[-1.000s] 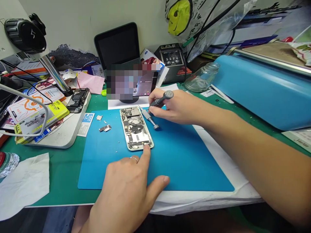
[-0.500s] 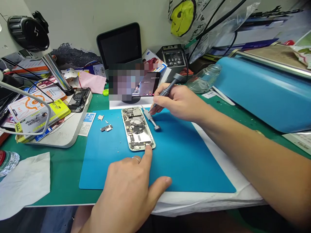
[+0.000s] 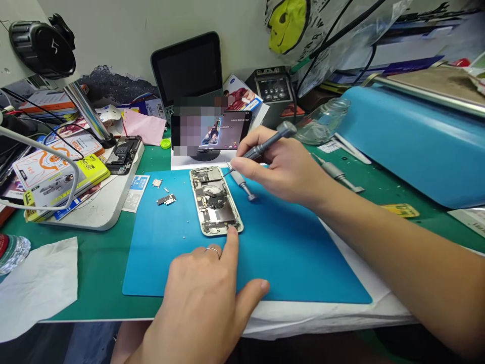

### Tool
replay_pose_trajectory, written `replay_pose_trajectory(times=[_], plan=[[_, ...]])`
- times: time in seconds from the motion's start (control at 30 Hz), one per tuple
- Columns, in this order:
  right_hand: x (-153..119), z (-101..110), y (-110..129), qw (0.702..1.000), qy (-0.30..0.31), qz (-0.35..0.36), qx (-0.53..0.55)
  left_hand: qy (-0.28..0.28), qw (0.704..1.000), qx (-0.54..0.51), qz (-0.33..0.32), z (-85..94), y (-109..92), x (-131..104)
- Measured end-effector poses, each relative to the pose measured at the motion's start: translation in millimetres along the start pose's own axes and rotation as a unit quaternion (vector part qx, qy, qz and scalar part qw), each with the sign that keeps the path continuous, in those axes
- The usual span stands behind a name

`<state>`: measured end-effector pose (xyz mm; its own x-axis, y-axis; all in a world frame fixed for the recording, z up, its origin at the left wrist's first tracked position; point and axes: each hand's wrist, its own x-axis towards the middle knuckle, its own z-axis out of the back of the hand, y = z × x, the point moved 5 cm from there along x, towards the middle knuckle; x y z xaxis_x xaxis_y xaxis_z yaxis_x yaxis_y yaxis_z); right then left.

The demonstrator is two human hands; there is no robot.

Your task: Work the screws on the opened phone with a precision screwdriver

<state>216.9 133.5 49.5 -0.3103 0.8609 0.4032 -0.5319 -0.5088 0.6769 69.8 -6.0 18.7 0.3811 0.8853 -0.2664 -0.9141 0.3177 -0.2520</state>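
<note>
Here, opened phone on blue mat (wall behind).

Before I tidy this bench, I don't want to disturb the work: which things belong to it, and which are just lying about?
In use:
opened phone, touched by the left hand
grey screwdriver in the right hand
blue mat beneath the phone
probably the small loose parts on the mat

Apparently just lying about:
glass jar
white sheet
yellow box
pink paper
</note>
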Motion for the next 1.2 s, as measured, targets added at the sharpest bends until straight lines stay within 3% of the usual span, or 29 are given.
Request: replay_pose_trajectory(times=[0.13, 0.5, 0.9, 1.2], plan=[[-7.2, -8.0, 16.6, 0.998, 0.024, 0.058, 0.018, 0.009, 1.0, 0.0, 0.001, 0.1, -1.4, -1.0], [-30.8, -42.5, 39.4, 0.972, 0.176, 0.137, 0.072, -0.008, 0.999, -0.03, -0.006, 0.9, 0.2, -1.3], [-36.4, -50.4, 39.9, 0.961, 0.19, 0.189, 0.071, -0.014, 1.0, -0.026, -0.003, 1.8, 0.2, -3.1], [-35.2, -47.6, 41.4, 0.963, 0.142, 0.218, 0.066, -0.043, 0.998, -0.035, 0.0, 1.1, 2.0, -2.1]])
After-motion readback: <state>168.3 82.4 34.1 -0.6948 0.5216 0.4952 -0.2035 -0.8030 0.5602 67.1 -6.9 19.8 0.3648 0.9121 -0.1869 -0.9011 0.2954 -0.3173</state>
